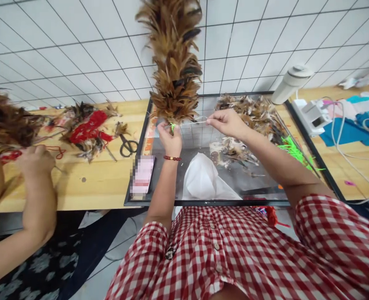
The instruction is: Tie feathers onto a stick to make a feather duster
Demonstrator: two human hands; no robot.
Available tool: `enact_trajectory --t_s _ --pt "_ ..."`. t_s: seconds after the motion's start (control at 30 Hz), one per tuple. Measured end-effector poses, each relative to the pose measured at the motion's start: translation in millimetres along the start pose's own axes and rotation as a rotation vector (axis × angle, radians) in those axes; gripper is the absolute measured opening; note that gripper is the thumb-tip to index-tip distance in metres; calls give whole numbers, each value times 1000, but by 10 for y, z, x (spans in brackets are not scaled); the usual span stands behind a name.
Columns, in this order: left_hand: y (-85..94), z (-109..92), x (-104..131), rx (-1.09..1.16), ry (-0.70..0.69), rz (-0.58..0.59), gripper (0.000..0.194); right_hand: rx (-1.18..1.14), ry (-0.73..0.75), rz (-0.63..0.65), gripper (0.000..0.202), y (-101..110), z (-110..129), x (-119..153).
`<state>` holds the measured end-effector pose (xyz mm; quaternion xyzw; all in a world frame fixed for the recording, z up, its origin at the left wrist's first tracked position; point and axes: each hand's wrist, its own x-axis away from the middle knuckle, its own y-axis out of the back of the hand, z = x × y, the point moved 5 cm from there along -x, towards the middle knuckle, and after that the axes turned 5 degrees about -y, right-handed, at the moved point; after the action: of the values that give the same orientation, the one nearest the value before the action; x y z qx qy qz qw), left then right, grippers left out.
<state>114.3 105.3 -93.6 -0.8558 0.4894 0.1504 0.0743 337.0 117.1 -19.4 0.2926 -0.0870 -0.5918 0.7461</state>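
The feather duster point(176, 79) stands over the far left part of the black-framed board point(203, 203), its long axis running away from the person and up in front of the tiled wall point(243, 37), plume end farthest off and base nearest. Its feathers are golden brown with dark, glossy patches, layered in bushy tiers; bright green shows at the base. The left hand point(171, 139) has its fingers closed around that base. The right hand point(223, 122) pinches a white string point(192, 122) between thumb and fingertips, stretched toward the base. Loose feathers point(249, 110) lie on the board. The lidded flask point(290, 85) leans near its far right corner, contents hidden.
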Motion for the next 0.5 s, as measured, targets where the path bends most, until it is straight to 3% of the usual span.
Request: enact_trajectory --t_s 0.13,0.3,0.5 --pt "-43 -272 140 -375 -185 27 49 448 244 120 21 175 567 -108" --pt "-233 -502 288 -619 -216 143 37 767 386 227 19 60 1250 -156" --pt "-370 -595 326 -811 -248 260 32 876 428 258 13 -264 1490 -432"
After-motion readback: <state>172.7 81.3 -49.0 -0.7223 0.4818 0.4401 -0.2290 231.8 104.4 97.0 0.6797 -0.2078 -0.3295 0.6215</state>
